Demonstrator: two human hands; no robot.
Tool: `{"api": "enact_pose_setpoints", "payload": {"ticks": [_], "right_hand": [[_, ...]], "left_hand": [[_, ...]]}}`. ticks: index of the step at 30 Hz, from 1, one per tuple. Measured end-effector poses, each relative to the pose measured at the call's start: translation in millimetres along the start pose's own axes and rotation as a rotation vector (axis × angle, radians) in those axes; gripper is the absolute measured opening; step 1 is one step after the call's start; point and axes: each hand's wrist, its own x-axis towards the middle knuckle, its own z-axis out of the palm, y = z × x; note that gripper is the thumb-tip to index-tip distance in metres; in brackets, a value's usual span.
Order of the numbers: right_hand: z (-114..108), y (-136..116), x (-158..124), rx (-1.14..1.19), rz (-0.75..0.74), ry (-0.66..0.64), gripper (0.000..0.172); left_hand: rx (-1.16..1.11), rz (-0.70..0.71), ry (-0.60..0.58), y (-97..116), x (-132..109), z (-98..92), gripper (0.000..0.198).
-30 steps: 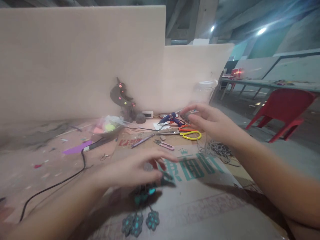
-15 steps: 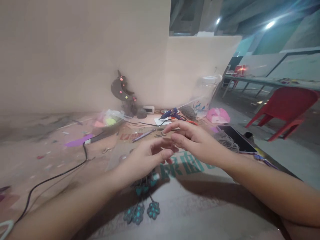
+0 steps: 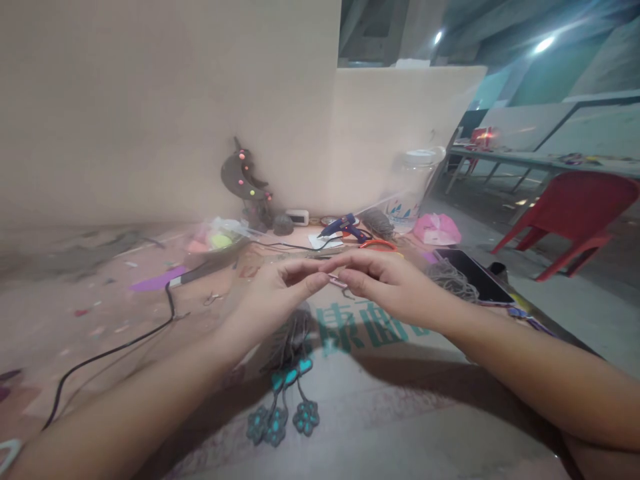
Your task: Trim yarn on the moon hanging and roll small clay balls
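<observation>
Left hand (image 3: 283, 290) and right hand (image 3: 393, 283), cupped narrowly, nearly met, any grip unclear, beyond flower charms (image 3: 276, 428) toward the table's (image 3: 105, 320) near edge, so lowering either risked tangling the cords (image 3: 290, 341).

Rough, matt yarn pendants (image 3: 306, 417); smooth plastic chair (image 3: 575, 207); clear jar (image 3: 409, 187), probably plastic.

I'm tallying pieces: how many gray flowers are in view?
3, low in the picture: left flower and middle flower close together, right flower apart from them. Others may be hidden.
</observation>
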Motion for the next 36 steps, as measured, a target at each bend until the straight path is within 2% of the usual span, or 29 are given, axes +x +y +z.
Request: {"api": "enact_pose_setpoints", "payload": {"ticks": [6, 12, 18, 23, 26, 29, 32, 34, 36], "right_hand": [[-4.1, -3.4, -0.5, -0.034, -0.026, -0.040, 0.029], [-8.6, -6.3, 1.6, 0.061, 0.007, -0.082, 0.034], [-9.6, -5.7, 3.2, 0.061, -0.027, -0.095, 0.032], [-9.2, -5.5, 2.3, 0.101, -0.013, -0.080, 0.028], [-8.6, -5.4, 1.7, 0.161, -0.003, -0.056, 0.026], [-7.7, -4.4, 1.7, 0.226, 0.017, -0.048, 0.026], [-7.4, -2.9, 2.1, 0.255, 0.029, -0.035, 0.025], [-7.3, -2.2, 2.4, 0.255, 0.030, -0.033, 0.024], [-7.0, -2.1, 2.7, 0.248, 0.024, -0.035, 0.023]], "left_hand": [[0.030, -0.039, 0.025, -6.0, 3.2, -7.4, 0.028], [0.100, 0.054, 0.030, -5.6, 3.5, -11.8, 0.026], [0.101, 0.062, 0.027, -3.7, 4.1, -11.1, 0.022], [0.024, 0.147, 0.153, -10.4, 8.2, -10.5, 0.028], [0.081, 0.135, 0.206, -12.0, 9.7, -11.8, 0.035], [0.204, 0.099, 0.105, -8.8, 9.7, -12.6, 0.040], [0.167, 0.017, -0.051, -5.4, 8.2, -9.6, 0.031], [0.097, -0.050, -0.095, -4.5, 6.5, -6.3, 0.023], [0.062, -0.081, -0.088, -4.3, 4.7, -3.9, 0.021]]}}
